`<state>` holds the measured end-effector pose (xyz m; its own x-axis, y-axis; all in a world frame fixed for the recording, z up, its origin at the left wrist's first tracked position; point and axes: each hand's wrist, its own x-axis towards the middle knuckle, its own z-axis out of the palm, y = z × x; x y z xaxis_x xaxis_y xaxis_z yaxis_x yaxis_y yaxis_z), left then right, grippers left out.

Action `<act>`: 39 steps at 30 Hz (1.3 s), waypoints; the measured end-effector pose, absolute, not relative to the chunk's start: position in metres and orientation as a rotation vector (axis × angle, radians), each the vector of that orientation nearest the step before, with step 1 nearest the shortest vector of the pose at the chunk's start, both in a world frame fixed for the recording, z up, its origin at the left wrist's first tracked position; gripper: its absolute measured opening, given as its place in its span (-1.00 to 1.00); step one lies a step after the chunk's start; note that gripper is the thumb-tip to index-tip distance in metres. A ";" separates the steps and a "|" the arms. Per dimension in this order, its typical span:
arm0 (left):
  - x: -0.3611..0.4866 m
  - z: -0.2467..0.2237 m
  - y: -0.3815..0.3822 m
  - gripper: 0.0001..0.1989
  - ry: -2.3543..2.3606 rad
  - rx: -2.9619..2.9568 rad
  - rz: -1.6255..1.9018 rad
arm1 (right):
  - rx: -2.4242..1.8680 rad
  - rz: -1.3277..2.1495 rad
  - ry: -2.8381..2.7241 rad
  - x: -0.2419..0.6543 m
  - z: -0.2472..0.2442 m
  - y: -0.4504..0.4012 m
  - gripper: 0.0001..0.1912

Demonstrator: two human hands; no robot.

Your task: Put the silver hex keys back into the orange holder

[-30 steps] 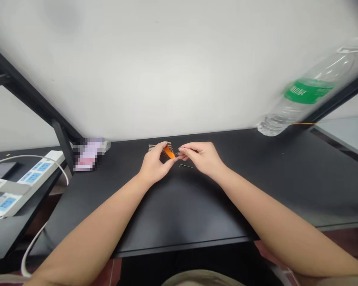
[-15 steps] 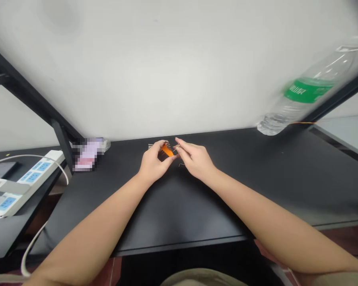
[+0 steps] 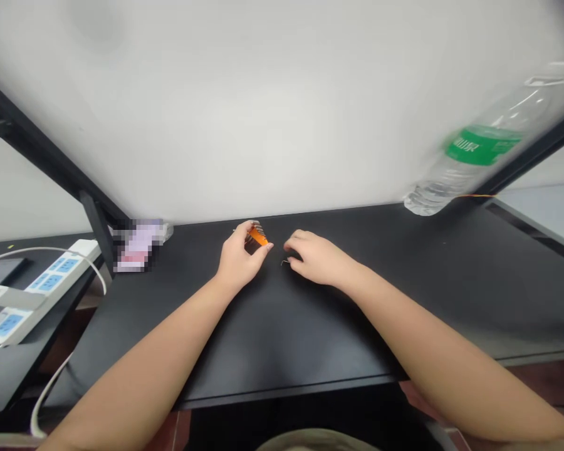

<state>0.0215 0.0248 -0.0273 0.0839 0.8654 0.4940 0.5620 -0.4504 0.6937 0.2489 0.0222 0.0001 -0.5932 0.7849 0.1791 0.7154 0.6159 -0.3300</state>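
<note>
My left hand [image 3: 239,255] is closed around an orange hex key holder [image 3: 258,236]; several metal keys stick out of it, and the palm hides part of it. To the right, my right hand [image 3: 317,255] hovers low over the black table, its fingers curved and the thumb apart from them. A thin L-shaped hex key [image 3: 284,262] lies on the table by the right thumb tip. Whether the thumb touches that key I cannot tell.
A large clear bottle with a green label [image 3: 479,145] stands at the back right. At the left are a pixelated object [image 3: 138,244], a black metal frame [image 3: 51,156] and a white power strip [image 3: 51,291] with a cable. A white wall rises behind the table [image 3: 282,338].
My right hand has moved away from the holder, down and right to the loose hex key, and its fingers have opened. The left hand keeps the holder, shifted slightly left.
</note>
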 end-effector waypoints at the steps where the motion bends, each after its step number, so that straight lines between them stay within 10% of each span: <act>1: 0.022 -0.028 0.025 -0.51 1.417 2.050 1.307 | -1.223 0.306 -2.607 0.252 -0.001 0.024 -0.79; 9: 0.022 -0.027 0.023 -0.52 1.378 2.063 1.316 | -1.337 0.219 -2.701 0.237 -0.006 0.020 -0.92; 18: 0.024 -0.023 0.020 -0.51 1.298 2.017 1.265 | -0.848 1.169 -1.596 0.240 -0.005 0.028 -0.71; 39: 0.028 -0.022 0.016 -0.52 1.245 1.990 1.247 | -0.907 1.014 -1.567 0.230 -0.009 0.019 -0.81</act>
<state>0.0282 0.0157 -0.0219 0.1716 0.8794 0.4441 0.4428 -0.4715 0.7626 0.2304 0.0189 -0.0088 -0.1998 0.9172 0.3447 0.0614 0.3629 -0.9298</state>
